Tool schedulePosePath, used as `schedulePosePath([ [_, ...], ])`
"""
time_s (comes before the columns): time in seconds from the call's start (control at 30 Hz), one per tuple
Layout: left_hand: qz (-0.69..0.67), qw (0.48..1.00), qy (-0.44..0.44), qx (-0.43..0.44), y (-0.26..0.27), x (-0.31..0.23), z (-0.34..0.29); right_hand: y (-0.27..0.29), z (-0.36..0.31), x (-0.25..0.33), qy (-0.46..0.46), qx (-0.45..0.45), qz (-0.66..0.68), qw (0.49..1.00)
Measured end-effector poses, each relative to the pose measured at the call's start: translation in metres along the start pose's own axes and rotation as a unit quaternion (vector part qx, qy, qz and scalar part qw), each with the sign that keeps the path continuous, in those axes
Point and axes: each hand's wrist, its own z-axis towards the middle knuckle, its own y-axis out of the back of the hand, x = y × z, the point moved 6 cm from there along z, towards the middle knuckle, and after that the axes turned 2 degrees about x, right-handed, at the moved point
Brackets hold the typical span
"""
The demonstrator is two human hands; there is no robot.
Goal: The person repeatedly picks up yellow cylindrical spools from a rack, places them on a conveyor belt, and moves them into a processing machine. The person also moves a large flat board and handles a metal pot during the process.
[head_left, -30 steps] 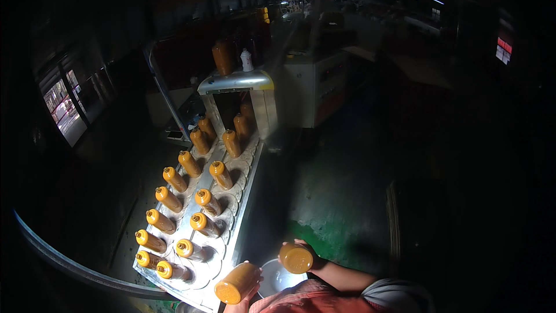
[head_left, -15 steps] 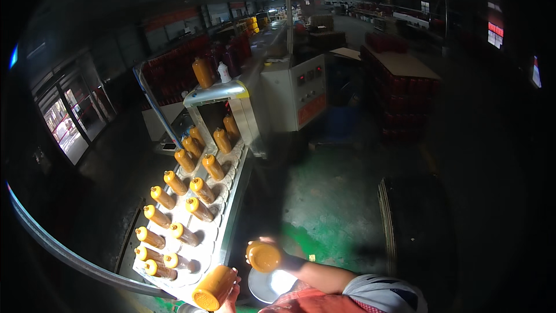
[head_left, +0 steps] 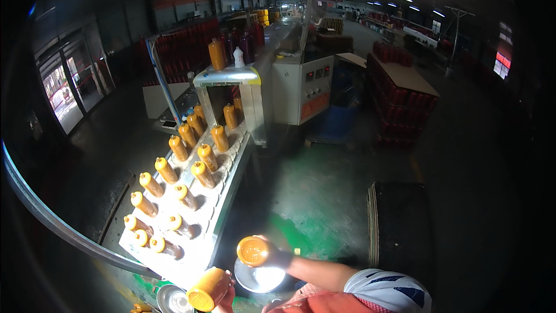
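My left hand (head_left: pixel 226 300) is closed round an orange-yellow bottle (head_left: pixel 209 290), tilted with its round base towards me, beside the conveyor's near end. My right hand (head_left: pixel 278 256) grips a second orange bottle (head_left: pixel 253 251), base also facing me, above a pale basin (head_left: pixel 259 281). Much of each hand is hidden behind its bottle. To the left, the bright conveyor bed (head_left: pixel 200 229) carries several upright orange bottles (head_left: pixel 185 196) in loose rows, leading to the opening of a metal-hooded machine (head_left: pixel 229 75).
A metal bowl (head_left: pixel 174 299) lies below the conveyor's near end. A bent rail (head_left: pixel 52 229) curves along the left. The control cabinet (head_left: pixel 301 90) stands beyond the conveyor. Stacked red goods (head_left: pixel 399 101) and a dark upright stack of sheets (head_left: pixel 399 220) are on the right.
The head view has shifted, so the machine sits further right and more of the metal bowl shows. The right-hand bottle's base now faces me more squarely. Both hands keep their bottles.
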Motion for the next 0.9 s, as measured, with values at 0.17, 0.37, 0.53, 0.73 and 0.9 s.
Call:
schedulePosePath([
  [0.17,-0.063,0.990,0.015,-0.126,0.067,0.016,-0.021,-0.014,-0.008,0.015,-0.007,0.018,0.071,0.997],
  [0.37,0.331,0.909,-0.077,-0.240,-0.008,0.052,-0.003,-0.043,-0.028,0.065,-0.092,-0.038,0.074,0.992],
  [0.53,0.197,0.955,-0.156,-0.156,-0.056,0.087,0.051,-0.034,-0.015,0.112,-0.133,-0.067,0.037,0.988],
  [0.73,0.086,0.983,-0.151,-0.065,-0.061,0.115,0.061,-0.052,-0.027,0.145,-0.262,-0.040,0.105,0.958],
  [0.9,-0.017,0.992,-0.126,-0.001,-0.096,0.139,0.048,0.005,-0.023,0.103,-0.190,-0.075,0.007,0.979],
])
